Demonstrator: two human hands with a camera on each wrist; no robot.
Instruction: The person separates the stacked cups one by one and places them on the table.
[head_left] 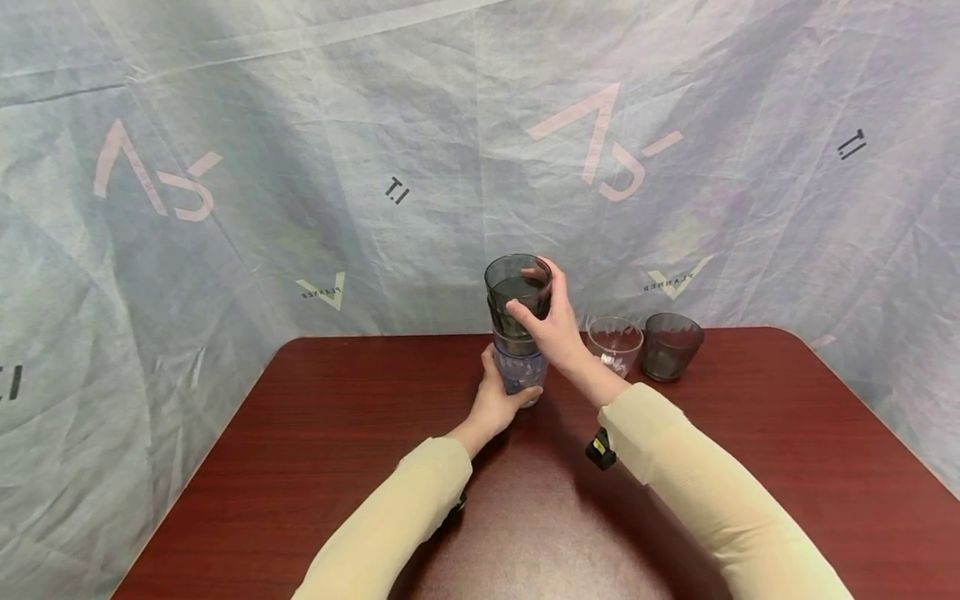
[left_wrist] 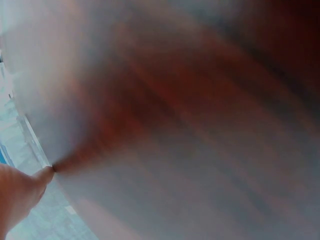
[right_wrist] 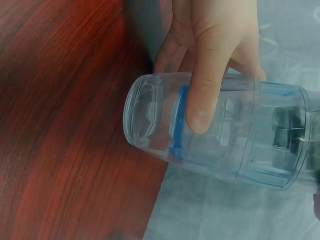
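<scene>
A stack of nested drinking glasses stands upright between the two hands in the head view. My left hand point(head_left: 495, 404) grips its lower part, where a blue glass point(head_left: 521, 367) sits inside a clear glass point(right_wrist: 145, 107). The left thumb lies across the clear wall in the right wrist view. At the top is a dark grey glass point(head_left: 504, 315), with another rim line showing below its own. My right hand point(head_left: 558, 329) holds this dark glass, thumb on the near side and fingers around the far right side. In the left wrist view, only a thumb and blurred table show.
Right of the stack, a clear glass point(head_left: 615, 337) stands partly behind the right forearm. A dark grey glass point(head_left: 672, 348) is beside it. Both are near the back edge of the red-brown wooden table point(head_left: 360, 400). A grey printed sheet point(head_left: 300, 167) hangs behind.
</scene>
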